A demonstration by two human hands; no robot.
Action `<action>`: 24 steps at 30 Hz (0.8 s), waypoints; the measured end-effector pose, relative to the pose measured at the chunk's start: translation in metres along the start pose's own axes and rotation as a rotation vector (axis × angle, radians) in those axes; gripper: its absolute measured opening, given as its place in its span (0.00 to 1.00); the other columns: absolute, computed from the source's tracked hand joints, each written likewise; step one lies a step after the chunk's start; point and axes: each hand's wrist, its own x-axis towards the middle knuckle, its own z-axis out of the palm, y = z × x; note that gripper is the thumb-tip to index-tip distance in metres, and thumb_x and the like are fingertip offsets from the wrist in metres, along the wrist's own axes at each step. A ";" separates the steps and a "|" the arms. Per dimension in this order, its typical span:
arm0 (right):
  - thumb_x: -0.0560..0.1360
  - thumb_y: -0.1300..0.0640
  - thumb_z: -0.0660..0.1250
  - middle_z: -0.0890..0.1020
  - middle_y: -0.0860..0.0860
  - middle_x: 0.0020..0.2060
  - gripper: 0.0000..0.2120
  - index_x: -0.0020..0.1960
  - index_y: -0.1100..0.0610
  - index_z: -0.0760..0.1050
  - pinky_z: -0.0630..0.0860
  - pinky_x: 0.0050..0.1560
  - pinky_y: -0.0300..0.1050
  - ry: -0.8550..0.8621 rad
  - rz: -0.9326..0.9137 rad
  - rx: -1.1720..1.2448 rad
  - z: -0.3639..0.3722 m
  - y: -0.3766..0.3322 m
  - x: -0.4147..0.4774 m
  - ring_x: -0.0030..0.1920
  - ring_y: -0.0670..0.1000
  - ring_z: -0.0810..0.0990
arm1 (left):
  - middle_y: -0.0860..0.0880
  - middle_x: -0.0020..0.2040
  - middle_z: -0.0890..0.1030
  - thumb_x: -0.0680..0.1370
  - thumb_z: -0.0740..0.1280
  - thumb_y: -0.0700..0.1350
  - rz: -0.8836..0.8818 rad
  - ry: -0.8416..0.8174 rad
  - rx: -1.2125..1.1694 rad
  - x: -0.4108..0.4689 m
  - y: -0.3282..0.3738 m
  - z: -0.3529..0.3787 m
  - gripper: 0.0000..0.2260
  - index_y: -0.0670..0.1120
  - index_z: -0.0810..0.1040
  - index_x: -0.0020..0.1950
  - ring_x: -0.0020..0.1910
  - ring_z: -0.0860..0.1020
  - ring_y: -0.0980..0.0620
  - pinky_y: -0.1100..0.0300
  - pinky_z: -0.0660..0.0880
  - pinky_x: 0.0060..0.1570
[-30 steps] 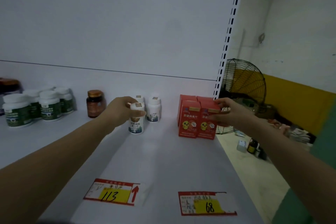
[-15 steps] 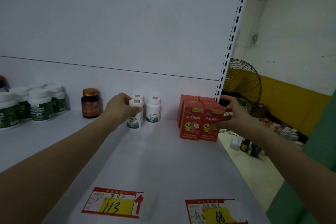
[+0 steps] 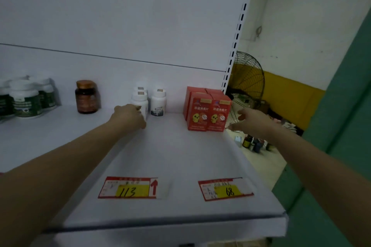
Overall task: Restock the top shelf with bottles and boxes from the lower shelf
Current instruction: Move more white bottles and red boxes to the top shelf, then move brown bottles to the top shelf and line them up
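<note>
White steel shelf [image 3: 180, 156]: two red-and-yellow paper price labels [image 3: 128, 187] at near edge. Beyond, left hand [image 3: 128, 116] touches front white plastic bottle [image 3: 140, 99] low down; whether its fingers clasp it cannot be told. Right hand [image 3: 253, 121], fingers spread, empty, just right of red cardboard boxes [image 3: 207, 112], ranked at far wall, likely to keep frontage free.

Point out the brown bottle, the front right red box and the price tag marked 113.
brown bottle [image 3: 86, 102]: head view, on its label.
front right red box [image 3: 218, 114]: head view, middle of its front face.
price tag marked 113 [image 3: 131, 191]: head view, on the yellow patch.
</note>
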 end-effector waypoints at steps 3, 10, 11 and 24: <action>0.75 0.49 0.67 0.77 0.55 0.63 0.24 0.66 0.60 0.72 0.73 0.62 0.51 -0.086 -0.078 -0.188 0.001 0.000 -0.025 0.62 0.55 0.75 | 0.42 0.53 0.76 0.72 0.71 0.46 0.029 -0.059 0.106 -0.030 0.001 0.000 0.19 0.39 0.74 0.59 0.51 0.74 0.45 0.57 0.71 0.49; 0.77 0.50 0.65 0.75 0.52 0.65 0.21 0.68 0.55 0.71 0.67 0.55 0.40 -0.127 -0.309 -0.171 -0.005 -0.006 -0.099 0.63 0.51 0.73 | 0.42 0.58 0.77 0.75 0.68 0.50 0.114 -0.011 0.187 -0.130 0.018 -0.020 0.19 0.39 0.75 0.59 0.49 0.72 0.47 0.57 0.70 0.49; 0.77 0.50 0.65 0.75 0.52 0.65 0.21 0.67 0.55 0.72 0.67 0.55 0.40 -0.116 -0.351 -0.154 -0.007 -0.006 -0.111 0.63 0.51 0.73 | 0.42 0.54 0.77 0.75 0.68 0.50 0.128 0.005 0.156 -0.148 0.020 -0.021 0.18 0.39 0.76 0.58 0.48 0.71 0.47 0.57 0.69 0.48; 0.75 0.58 0.67 0.62 0.54 0.69 0.15 0.61 0.57 0.75 0.68 0.63 0.43 -0.043 -0.594 -0.029 0.053 0.039 -0.249 0.62 0.52 0.71 | 0.44 0.63 0.72 0.74 0.70 0.46 0.115 -0.038 0.028 -0.338 -0.003 0.052 0.17 0.39 0.77 0.60 0.59 0.73 0.46 0.61 0.69 0.50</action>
